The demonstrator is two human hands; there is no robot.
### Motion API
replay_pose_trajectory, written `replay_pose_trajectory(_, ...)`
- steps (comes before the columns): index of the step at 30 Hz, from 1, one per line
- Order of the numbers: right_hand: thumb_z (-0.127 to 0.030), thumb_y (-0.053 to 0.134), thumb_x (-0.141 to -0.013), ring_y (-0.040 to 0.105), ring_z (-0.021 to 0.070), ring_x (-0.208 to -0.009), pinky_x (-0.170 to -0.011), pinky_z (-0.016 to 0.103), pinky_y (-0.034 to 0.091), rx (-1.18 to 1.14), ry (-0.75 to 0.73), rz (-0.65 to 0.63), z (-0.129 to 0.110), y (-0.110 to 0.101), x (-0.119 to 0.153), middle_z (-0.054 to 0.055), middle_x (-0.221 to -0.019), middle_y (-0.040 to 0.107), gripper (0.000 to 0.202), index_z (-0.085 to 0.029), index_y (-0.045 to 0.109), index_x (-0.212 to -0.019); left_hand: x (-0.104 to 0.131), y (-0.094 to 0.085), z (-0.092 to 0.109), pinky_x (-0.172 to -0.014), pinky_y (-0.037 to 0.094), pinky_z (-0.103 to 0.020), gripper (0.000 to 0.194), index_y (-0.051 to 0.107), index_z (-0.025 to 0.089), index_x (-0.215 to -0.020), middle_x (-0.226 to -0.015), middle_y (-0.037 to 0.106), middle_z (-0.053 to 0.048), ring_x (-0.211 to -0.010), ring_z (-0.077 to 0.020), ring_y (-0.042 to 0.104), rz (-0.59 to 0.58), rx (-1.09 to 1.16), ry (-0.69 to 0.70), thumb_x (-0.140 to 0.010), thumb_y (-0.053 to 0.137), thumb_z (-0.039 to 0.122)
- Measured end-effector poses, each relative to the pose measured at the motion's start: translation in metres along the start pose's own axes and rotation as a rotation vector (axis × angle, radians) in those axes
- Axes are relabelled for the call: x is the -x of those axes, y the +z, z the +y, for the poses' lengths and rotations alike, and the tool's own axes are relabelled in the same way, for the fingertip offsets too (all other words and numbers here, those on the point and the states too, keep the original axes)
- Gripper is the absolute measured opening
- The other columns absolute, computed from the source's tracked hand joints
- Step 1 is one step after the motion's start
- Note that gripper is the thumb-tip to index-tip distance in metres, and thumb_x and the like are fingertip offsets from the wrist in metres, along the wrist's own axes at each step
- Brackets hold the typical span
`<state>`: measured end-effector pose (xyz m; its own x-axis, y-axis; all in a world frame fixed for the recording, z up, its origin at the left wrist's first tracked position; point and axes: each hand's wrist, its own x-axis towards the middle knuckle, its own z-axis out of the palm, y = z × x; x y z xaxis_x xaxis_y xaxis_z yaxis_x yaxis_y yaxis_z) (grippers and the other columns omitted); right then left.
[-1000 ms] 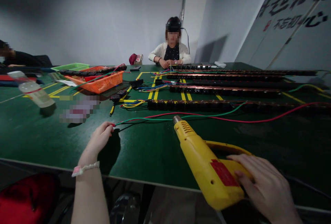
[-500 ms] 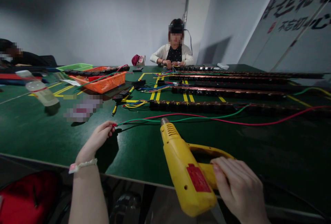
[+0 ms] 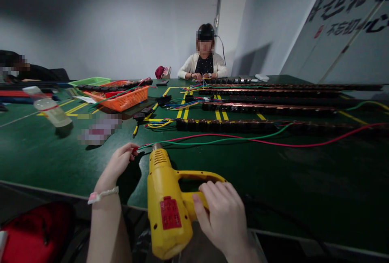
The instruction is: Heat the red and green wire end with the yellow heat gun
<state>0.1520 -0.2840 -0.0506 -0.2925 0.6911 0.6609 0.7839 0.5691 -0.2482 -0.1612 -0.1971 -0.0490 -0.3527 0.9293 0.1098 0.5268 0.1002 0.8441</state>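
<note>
My left hand (image 3: 124, 158) pinches the near ends of a red wire (image 3: 298, 145) and a green wire (image 3: 209, 142), just above the green table. The pair runs off to the right across the tabletop. Wrapped round the handle of a yellow heat gun (image 3: 165, 198) is my right hand (image 3: 223, 214). The gun's metal nozzle points away from me, close to the wires and a little right of my left fingers. Whether the nozzle touches the wires I cannot tell. Behind the wires lies a long black strip (image 3: 227, 125) with yellow and blue leads at its left end.
Several more long dark strips (image 3: 270, 109) lie farther back. An orange basket (image 3: 127, 99), a green basket (image 3: 91, 80), a bottle of pale liquid (image 3: 50, 109) and a blurred packet-like item (image 3: 100, 130) are on the left. A person (image 3: 203, 62) works across the table (image 3: 288, 198).
The heat gun has moved left in my right hand, bringing its nozzle nearer my left fingers. My left hand keeps its pinch on the wires, with the view shifted slightly.
</note>
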Motion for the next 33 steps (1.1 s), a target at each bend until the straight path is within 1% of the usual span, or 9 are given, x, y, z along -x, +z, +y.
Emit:
replay_pose_trajectory(6,-0.037,0.029,-0.096,0.046,0.0177,-0.067,-0.071,0.034,0.028,-0.004,-0.007,-0.026,-0.023,0.015,-0.009,0.002,-0.067,0.055,0.039,-0.020,0.054,-0.071,-0.002,0.001,-0.005,-0.057,0.040,-0.028,0.041,0.069,0.017,-0.089,-0.066,0.063,-0.003,-0.061,-0.0188,0.055,-0.005,-0.101,0.024,-0.060,0.043,0.029)
replay_pose_trajectory(11,-0.040,0.029,-0.096,0.047,0.0177,-0.067,-0.071,0.034,0.029,-0.017,0.011,-0.032,-0.032,0.022,-0.013,0.002,-0.066,0.056,0.040,-0.021,0.052,-0.069,0.000,0.001,0.001,-0.072,0.046,-0.032,0.036,0.068,0.019,-0.089,-0.084,0.070,-0.005,-0.083,-0.0249,0.061,-0.025,-0.161,0.015,-0.065,0.046,0.035)
replay_pose_trajectory(12,-0.040,0.029,-0.096,0.048,0.0175,-0.067,-0.071,0.034,0.029,-0.026,0.018,-0.033,-0.032,0.022,-0.013,0.002,-0.066,0.056,0.040,-0.021,0.052,-0.069,0.001,0.001,0.003,-0.072,0.047,-0.032,0.035,0.068,0.019,-0.088,-0.085,0.070,-0.006,-0.085,-0.0255,0.061,-0.021,-0.156,0.013,-0.065,0.046,0.036)
replay_pose_trajectory(14,-0.040,0.031,-0.096,0.048,0.0171,-0.068,-0.071,0.034,0.029,-0.045,0.034,-0.038,-0.031,0.021,-0.014,0.002,-0.067,0.056,0.039,-0.021,0.052,-0.070,0.002,0.000,0.006,-0.068,0.047,-0.032,0.035,0.068,0.019,-0.087,-0.081,0.070,-0.006,-0.080,-0.0249,0.061,-0.021,-0.117,0.002,-0.064,0.048,0.037)
replay_pose_trajectory(17,-0.038,0.033,-0.095,0.049,0.0165,-0.068,-0.070,0.033,0.029,-0.066,0.049,-0.050,-0.027,0.017,-0.013,0.001,-0.068,0.057,0.036,-0.021,0.052,-0.069,0.004,-0.002,0.007,-0.056,0.043,-0.029,0.041,0.068,0.017,-0.091,-0.070,0.066,-0.004,-0.065,-0.0207,0.057,-0.063,-0.024,-0.036,-0.060,0.048,0.036)
replay_pose_trajectory(19,-0.037,0.034,-0.095,0.049,0.0163,-0.068,-0.070,0.033,0.029,-0.076,0.056,-0.049,-0.022,0.013,-0.013,0.001,-0.068,0.057,0.036,-0.021,0.053,-0.070,0.004,-0.004,0.004,-0.052,0.039,-0.027,0.043,0.069,0.017,-0.092,-0.067,0.064,-0.004,-0.060,-0.0181,0.054,-0.066,0.008,-0.032,-0.059,0.048,0.035)
replay_pose_trajectory(25,-0.034,0.038,-0.095,0.050,0.0158,-0.068,-0.070,0.031,0.029,-0.070,0.070,-0.036,-0.001,-0.001,-0.008,0.001,-0.067,0.057,0.032,-0.020,0.056,-0.072,0.000,-0.008,-0.005,-0.051,0.039,-0.024,0.041,0.070,0.017,-0.090,-0.072,0.064,-0.005,-0.060,-0.0159,0.054,-0.065,0.064,-0.026,-0.059,0.051,0.035)
replay_pose_trajectory(30,-0.032,0.038,-0.095,0.050,0.0149,-0.065,-0.068,0.030,0.030,-0.051,0.090,0.018,0.022,-0.015,-0.002,0.001,-0.065,0.057,0.031,-0.020,0.056,-0.072,0.003,-0.007,0.005,-0.051,0.039,-0.025,0.040,0.070,0.016,-0.087,-0.071,0.064,-0.005,-0.060,-0.0160,0.054,-0.044,0.099,-0.070,-0.056,0.051,0.032)
replay_pose_trajectory(33,-0.032,0.039,-0.094,0.052,0.0148,-0.066,-0.068,0.029,0.032,-0.026,0.125,0.005,0.036,-0.025,0.002,0.001,-0.067,0.060,0.031,-0.020,0.057,-0.073,0.004,-0.007,0.010,-0.050,0.038,-0.024,0.040,0.069,0.015,-0.085,-0.069,0.064,-0.005,-0.059,-0.0159,0.053,-0.032,0.114,-0.109,-0.054,0.051,0.032)
